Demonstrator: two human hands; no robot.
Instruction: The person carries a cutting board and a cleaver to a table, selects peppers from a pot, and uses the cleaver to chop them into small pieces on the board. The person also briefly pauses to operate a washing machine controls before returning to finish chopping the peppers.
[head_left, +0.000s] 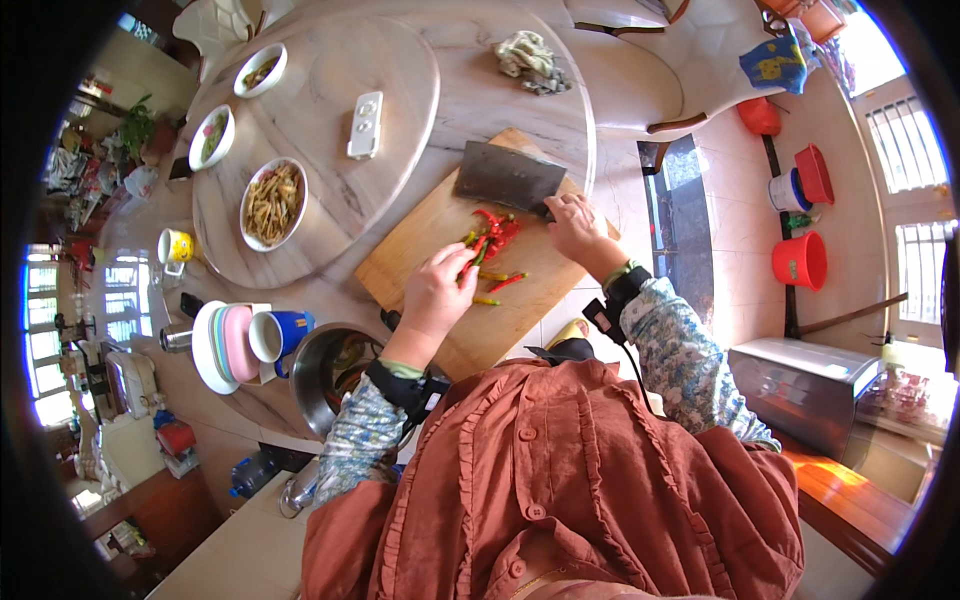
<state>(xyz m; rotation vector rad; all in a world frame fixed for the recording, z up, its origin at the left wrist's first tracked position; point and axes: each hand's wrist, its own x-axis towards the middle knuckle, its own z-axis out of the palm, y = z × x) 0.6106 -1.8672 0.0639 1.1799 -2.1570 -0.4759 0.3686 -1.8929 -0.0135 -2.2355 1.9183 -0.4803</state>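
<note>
A wooden cutting board (412, 240) lies at the near edge of the marble table. My left hand (439, 292) grips a bunch of red and green chili peppers (499, 234) at the board's middle, fingertips bent over them. Several loose pepper pieces (510, 283) lie just right of those fingers. A dark, wide-bladed cleaver (510, 176) is at the far side of the board, its broad face turned up. My right hand (579, 229) holds it at the handle end, and the handle itself is mostly hidden under the fingers.
A steel pot (315, 375) stands left of the board, beside a blue mug (289, 335) and stacked plates (225, 345). On the raised round turntable (337, 217) are dishes of food (274, 204) and a white power strip (365, 125). A crumpled cloth (531, 61) lies at the far edge.
</note>
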